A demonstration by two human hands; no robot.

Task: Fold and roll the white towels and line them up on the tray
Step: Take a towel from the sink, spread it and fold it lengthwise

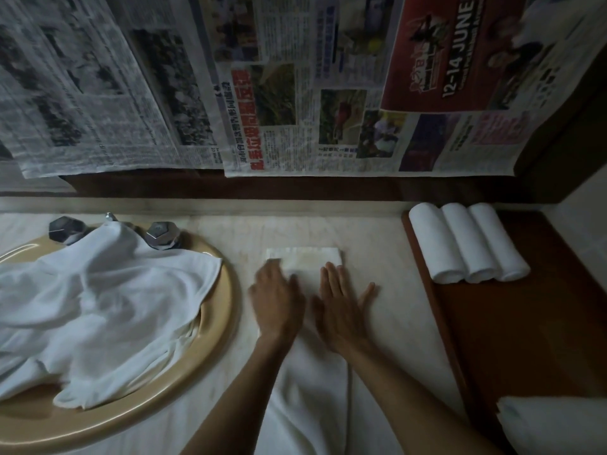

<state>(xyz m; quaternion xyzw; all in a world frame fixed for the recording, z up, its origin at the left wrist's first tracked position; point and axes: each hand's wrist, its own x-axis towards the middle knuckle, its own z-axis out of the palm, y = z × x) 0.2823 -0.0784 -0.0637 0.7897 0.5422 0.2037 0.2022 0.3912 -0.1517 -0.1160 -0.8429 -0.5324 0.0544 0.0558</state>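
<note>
Head view. A person's two bare forearms reach forward over a pale worktop (377,238). Both hands lie flat, palms down, on a white towel (305,261) folded into a long narrow strip. The left hand (277,302), slightly blurred, has its fingers straight and close together; the right hand (341,310) has its fingers straight and the thumb spread out to the side. Neither grip curls round or pinches the cloth; both simply press on it. The strip's long axis runs straight away from the person: its near part passes under and between the wrists toward the bottom edge, and its far end lies just beyond the fingertips, squared off. The coming roll would therefore travel along this axis, and both hands sit side by side across the strip's width, equally placed to start it. To the right, a dark wooden tray (492,323) carries three rolled towels (466,243), touching in a row near its far edge, their long axes roughly parallel to the strip; the right hand is the nearer to the tray. To the left, a loose white cloth (98,300) is heaped in a beige sink (210,343) below two tap handles (161,236). Newspaper sheets (295,93) hang on the wall behind. Another white item (551,421) shows at the lower right corner, too cropped to identify.
</note>
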